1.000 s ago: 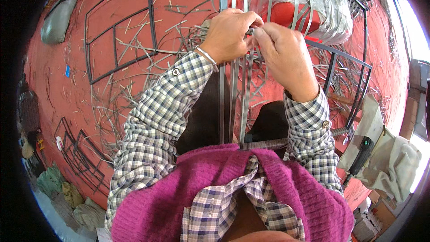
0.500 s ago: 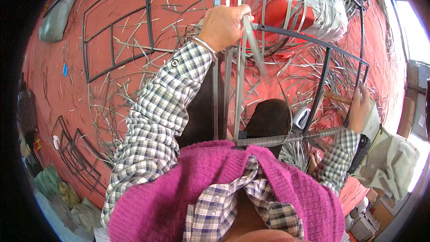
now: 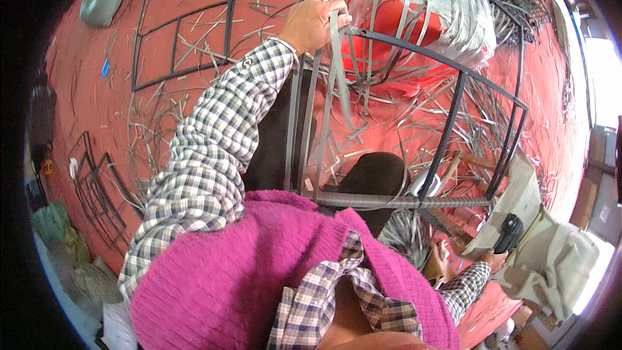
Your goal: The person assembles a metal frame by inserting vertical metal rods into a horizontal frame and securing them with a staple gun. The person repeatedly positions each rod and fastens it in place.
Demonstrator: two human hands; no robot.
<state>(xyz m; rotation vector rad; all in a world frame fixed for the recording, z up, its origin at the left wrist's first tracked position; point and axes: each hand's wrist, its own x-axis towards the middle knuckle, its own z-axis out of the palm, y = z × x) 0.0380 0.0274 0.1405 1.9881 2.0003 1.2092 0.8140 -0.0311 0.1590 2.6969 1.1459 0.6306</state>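
Observation:
My left hand is closed on a flat grey plastic strip at a joint of a dark metal frame. The strip's loose end hangs down from the fingers. Other grey strips run lengthwise along the frame's left part, and wound strips cover its near bar. At the lower right, my right hand is closed around the handle of a black handheld tool, away from the frame. The tool's exact kind is unclear.
A plastic-wrapped bundle of strips lies beyond the frame. Loose strips litter the red floor. Other metal frames lie at the left. A whitish cloth hangs at the right, and a white rounded object sits under the frame.
My right hand has moved from beside the frame's right side down to the lower right, where it now grips the black tool. My left hand keeps its hold on the strip.

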